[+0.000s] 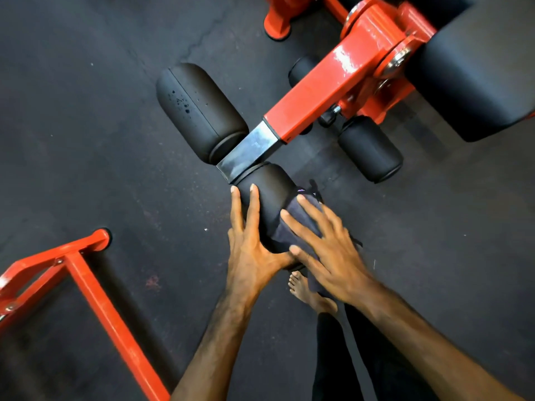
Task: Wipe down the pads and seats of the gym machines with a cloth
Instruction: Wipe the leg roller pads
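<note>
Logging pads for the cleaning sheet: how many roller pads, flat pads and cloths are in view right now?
Roller pads: 4 (near one under both hands, spotted one, right one, far one half hidden behind the frame)
Flat pads: 1
Cloths: 1
Total: 6

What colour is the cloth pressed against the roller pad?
Dark grey-purple cloth, seen in the head view, under the right hand.
</note>
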Action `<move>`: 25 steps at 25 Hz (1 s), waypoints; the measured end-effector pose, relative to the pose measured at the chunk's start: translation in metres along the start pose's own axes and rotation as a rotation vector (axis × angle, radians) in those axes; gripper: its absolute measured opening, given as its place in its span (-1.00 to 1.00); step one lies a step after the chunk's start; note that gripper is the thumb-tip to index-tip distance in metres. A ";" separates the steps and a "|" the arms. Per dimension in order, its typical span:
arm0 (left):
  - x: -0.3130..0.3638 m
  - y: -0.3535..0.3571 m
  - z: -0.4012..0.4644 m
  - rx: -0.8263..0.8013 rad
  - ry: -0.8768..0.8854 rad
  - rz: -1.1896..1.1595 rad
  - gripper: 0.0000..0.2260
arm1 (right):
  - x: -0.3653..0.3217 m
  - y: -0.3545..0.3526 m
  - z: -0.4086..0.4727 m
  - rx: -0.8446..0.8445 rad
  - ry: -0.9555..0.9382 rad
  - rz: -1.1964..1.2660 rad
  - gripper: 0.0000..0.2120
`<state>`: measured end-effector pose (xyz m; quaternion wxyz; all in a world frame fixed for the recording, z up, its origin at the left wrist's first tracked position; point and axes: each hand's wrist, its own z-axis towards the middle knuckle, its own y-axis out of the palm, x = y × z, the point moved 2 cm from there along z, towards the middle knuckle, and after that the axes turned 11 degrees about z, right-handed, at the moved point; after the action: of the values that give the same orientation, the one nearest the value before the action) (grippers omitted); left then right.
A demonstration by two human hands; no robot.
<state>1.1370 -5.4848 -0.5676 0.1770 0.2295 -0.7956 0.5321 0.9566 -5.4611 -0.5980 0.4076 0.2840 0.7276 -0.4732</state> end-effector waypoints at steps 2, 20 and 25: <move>0.010 0.002 0.004 0.015 -0.036 0.072 0.23 | 0.003 -0.003 0.034 -0.013 0.010 0.069 -0.45; -0.027 0.003 -0.015 -0.040 0.008 -0.168 0.27 | -0.014 0.004 0.085 0.012 0.002 -0.113 -0.42; -0.015 0.002 -0.014 0.016 0.003 -0.143 0.24 | -0.004 0.001 -0.016 -0.052 0.017 -0.090 -0.41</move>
<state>1.1486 -5.4689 -0.5718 0.2138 0.2864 -0.7726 0.5247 0.9539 -5.4465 -0.5919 0.3871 0.2444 0.7552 -0.4692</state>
